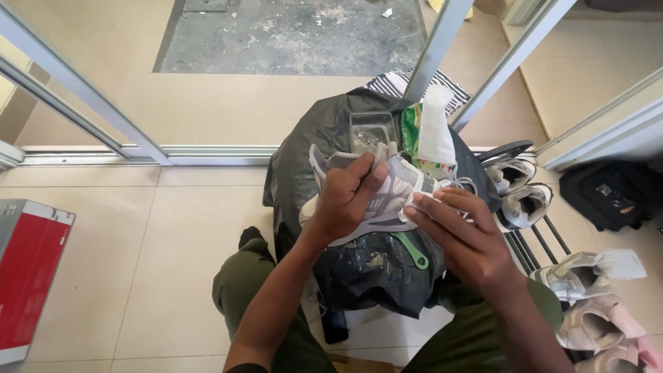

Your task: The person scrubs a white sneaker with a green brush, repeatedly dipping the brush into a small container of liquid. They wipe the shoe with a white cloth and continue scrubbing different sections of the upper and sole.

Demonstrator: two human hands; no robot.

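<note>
My left hand (349, 197) grips a grey and white sneaker (394, 197) over its upper, holding it above a black plastic bag (304, 159) spread on the floor. My right hand (463, 231) presses a white wipe (427, 202) against the sneaker's side near the toe. Behind the shoe a green pack of wipes (423, 131) stands with a white sheet sticking up. A small clear container (371, 131) sits beside it. A green brush handle (412, 252) lies under the shoe on the bag.
A black shoe rack (539, 245) at the right carries several white and pink shoes (525, 193). A black bag (611, 193) lies further right. A red and grey box (27, 276) sits at the left. A sliding door track (207, 153) crosses behind.
</note>
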